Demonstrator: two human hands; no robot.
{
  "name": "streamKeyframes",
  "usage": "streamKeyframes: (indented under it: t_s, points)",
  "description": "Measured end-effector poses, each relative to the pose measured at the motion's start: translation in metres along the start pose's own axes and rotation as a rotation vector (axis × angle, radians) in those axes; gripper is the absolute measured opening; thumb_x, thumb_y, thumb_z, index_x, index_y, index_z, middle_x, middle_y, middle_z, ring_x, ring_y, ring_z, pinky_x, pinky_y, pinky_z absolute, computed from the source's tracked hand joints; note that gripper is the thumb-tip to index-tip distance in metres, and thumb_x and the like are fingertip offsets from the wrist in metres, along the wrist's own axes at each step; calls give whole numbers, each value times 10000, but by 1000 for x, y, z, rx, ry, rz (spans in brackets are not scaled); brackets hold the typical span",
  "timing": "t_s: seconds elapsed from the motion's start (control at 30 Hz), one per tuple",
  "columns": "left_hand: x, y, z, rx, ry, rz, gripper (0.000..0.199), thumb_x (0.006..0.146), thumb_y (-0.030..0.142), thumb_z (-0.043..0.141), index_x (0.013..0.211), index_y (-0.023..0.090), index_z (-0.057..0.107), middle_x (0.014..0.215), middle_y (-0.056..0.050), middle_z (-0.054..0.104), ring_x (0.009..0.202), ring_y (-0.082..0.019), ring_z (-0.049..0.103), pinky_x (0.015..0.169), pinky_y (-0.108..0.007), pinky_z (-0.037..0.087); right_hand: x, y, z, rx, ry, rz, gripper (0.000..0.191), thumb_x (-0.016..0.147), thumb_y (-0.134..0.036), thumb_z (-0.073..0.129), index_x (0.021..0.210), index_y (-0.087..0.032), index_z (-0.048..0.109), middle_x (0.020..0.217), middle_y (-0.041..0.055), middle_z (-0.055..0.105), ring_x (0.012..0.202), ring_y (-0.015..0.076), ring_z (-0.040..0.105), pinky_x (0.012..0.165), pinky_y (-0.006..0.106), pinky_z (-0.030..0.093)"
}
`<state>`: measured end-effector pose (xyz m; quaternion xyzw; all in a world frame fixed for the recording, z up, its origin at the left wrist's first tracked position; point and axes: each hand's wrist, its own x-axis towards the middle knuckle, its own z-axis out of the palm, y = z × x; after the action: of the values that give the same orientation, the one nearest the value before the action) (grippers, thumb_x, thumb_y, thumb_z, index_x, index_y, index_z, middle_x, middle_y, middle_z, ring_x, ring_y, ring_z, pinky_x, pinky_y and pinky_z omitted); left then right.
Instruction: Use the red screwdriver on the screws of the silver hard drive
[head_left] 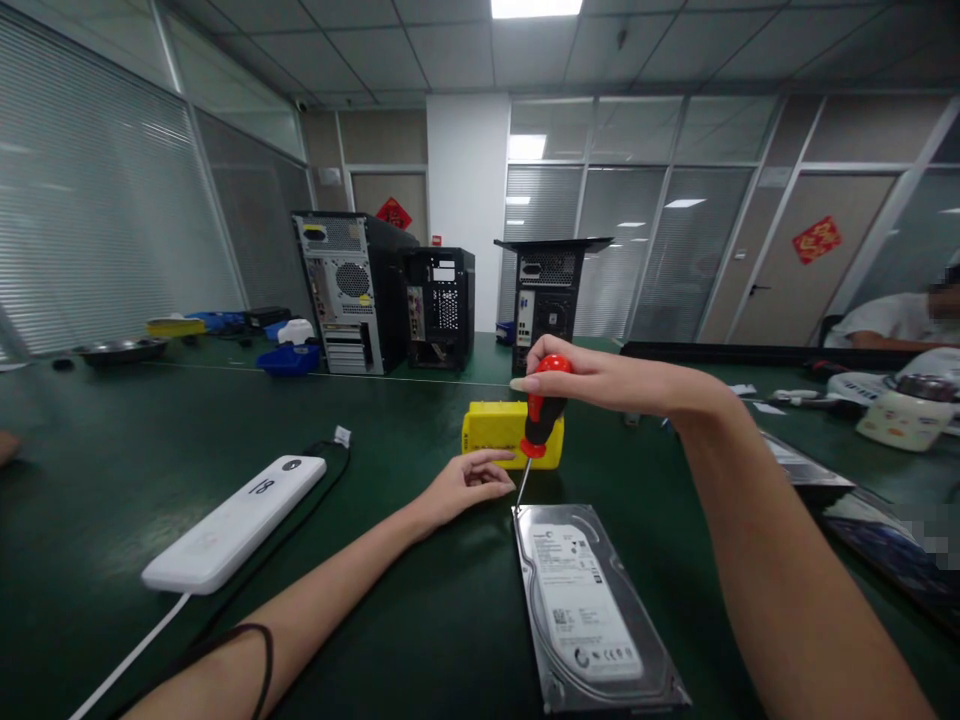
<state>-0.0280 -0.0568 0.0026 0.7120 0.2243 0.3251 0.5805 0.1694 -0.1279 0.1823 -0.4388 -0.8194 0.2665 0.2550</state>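
A silver hard drive [585, 610] with a white label lies flat on the green table, its long side running away from me. My right hand [574, 383] grips the red and black handle of a screwdriver [545, 415] from above. The screwdriver's shaft slants down, and its tip meets the drive's far left corner. Just left of that corner rests my left hand [471, 485], fingers loosely bent and apart, with nothing visible in it. Behind the screwdriver stands a yellow plastic box [491, 432], partly hidden by the handle and my hands.
A white power bank [236, 525] with cables lies at left. Computer cases [352, 290] stand at the back, near a blue tray [289, 360]. At right are another metal drive [806, 470], a lidded jar [907, 412] and a seated person [885, 322]. A black cord crosses my left forearm.
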Motion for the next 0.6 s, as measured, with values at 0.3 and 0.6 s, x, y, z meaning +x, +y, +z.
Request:
streamKeyframes:
  t_s: [0.3,0.6]
  points:
    - [1,-3,0,-18,-79,-39,555,747,244,698,1251,144,488,962,-73,668,922,-182,609,884,-343,415,-3,-1,-6,-115,-15,-92,267,863,-377,494,1070,-209,475,983,24,497,884,156,512,786,270,445]
    - [0,-1,5,-43,-41,-82,673,754,236,688,1329,116,359,938,-95,688,943,-211,624,909,-386,400,6,-12,6,19,-6,-149,250,831,-419,529,792,-172,524,784,2,505,709,122,500,636,252,445]
